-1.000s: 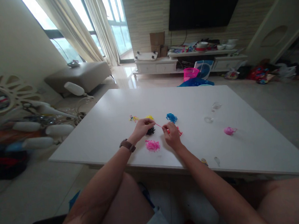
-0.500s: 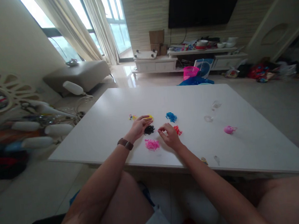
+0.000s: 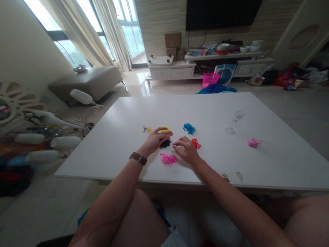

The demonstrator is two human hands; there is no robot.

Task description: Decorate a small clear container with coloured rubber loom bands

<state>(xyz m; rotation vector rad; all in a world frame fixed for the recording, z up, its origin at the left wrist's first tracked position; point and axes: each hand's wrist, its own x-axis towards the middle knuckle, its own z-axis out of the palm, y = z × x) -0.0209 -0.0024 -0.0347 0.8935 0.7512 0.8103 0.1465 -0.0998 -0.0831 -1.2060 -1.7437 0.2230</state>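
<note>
My left hand [image 3: 155, 139], with a dark-strapped watch on its wrist, stretches its fingers out over a yellow pile [image 3: 164, 129] and a black pile [image 3: 165, 143] of small thin pieces that look like rubber bands. Facing it, my right hand [image 3: 186, 150] has thumb and forefinger drawn together; anything between them is too small to make out. A pink pile [image 3: 168, 159] lies in front, between the hands. Partly behind my right hand is a red pile [image 3: 196, 143], and farther back a blue pile [image 3: 189, 128]. Left of the yellow pile are small multicoloured bits [image 3: 147, 129].
On the right of the white table [image 3: 203, 104] are a pink rounded object [image 3: 253, 143], a clear ring-shaped piece [image 3: 230, 130] and a clear container [image 3: 239, 115]. Near the front edge lie a small yellow figure [image 3: 225, 177] and a clear teardrop-shaped piece [image 3: 239, 176].
My left fingers have shifted slightly right, and my right fingertips slightly left, narrowing the space between the hands. The piles look unchanged.
</note>
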